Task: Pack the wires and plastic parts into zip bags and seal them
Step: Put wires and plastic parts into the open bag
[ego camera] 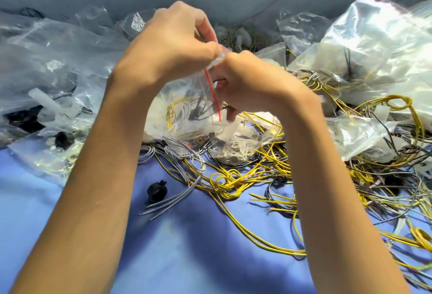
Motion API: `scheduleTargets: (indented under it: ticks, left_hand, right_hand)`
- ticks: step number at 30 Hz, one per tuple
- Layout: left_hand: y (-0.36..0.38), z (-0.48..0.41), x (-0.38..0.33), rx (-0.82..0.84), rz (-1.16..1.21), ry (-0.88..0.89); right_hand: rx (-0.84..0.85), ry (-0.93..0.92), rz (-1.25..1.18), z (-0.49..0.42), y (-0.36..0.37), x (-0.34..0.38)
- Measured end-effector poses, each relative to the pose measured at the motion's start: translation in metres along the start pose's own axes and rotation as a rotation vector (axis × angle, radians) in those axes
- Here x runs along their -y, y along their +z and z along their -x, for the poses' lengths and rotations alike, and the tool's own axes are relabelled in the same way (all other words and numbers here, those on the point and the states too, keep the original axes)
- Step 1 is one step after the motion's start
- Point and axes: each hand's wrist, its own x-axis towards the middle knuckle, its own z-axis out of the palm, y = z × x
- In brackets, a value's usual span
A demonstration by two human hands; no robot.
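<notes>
Both hands hold a clear zip bag [187, 107] with a red zip line above the blue table. My left hand [170, 43] pinches the top end of the zip strip. My right hand [252, 81] grips the strip just below, its fingers curled round the bag's edge. Inside the bag lie yellow, grey and black wires and white plastic parts. Loose yellow wires [233, 181] and grey wires [177, 163] lie on the table below. A black plastic ring [156, 191] lies near my left forearm.
Crumpled clear bags [51, 64] with white and black parts pile up at the left. A large clear bag [378, 55] sits at the right over a tangle of wires [383, 177]. The blue cloth [198, 247] covers the table; a grey wall stands behind.
</notes>
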Motion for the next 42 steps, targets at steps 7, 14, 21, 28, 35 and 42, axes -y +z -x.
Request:
scheduleTargets:
  ticks: [7,14,21,28,35,42]
  left_hand:
    - [-0.004,0.000,0.004,-0.020,0.037,0.033]
    - [-0.007,-0.001,0.010,-0.004,0.075,0.021]
    - [-0.005,-0.003,0.013,-0.013,0.077,0.002]
    - [-0.004,-0.005,0.015,-0.050,0.075,-0.027]
    - [-0.005,-0.006,0.017,-0.100,0.081,-0.034]
    - [-0.013,-0.009,0.027,-0.350,0.081,-0.110]
  right_hand:
    - [-0.065,-0.176,0.093,-0.008,0.005,0.001]
    - [0.100,-0.119,0.085,0.001,-0.001,-0.001]
    - [0.125,-0.061,-0.092,0.007,-0.009,-0.010]
    - [-0.067,-0.030,-0.250,0.010,-0.020,-0.023]
    - [0.064,0.132,-0.157,0.022,-0.029,-0.043]
    - [0.303,0.098,-0.295,0.015,-0.015,-0.015]
